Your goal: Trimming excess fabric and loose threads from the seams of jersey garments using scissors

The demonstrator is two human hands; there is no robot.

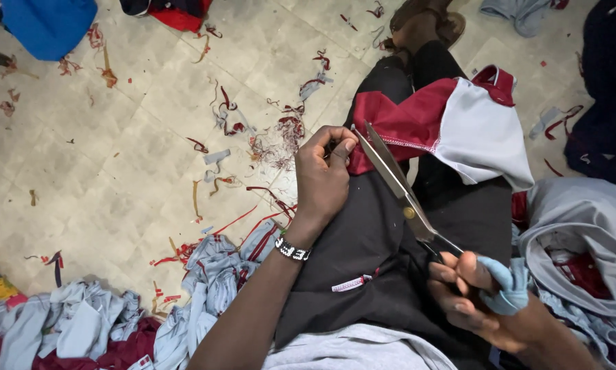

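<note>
Scissors (397,185) point up-left toward garment (452,127).

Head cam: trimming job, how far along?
Done: thread and fabric scraps litter the floor, and a pile of garments lies at the person's left. In hand: left hand pinches the red-and-white garment; right hand works scissors at its edge. Left: more garments heaped on the right, state unclear.
</note>
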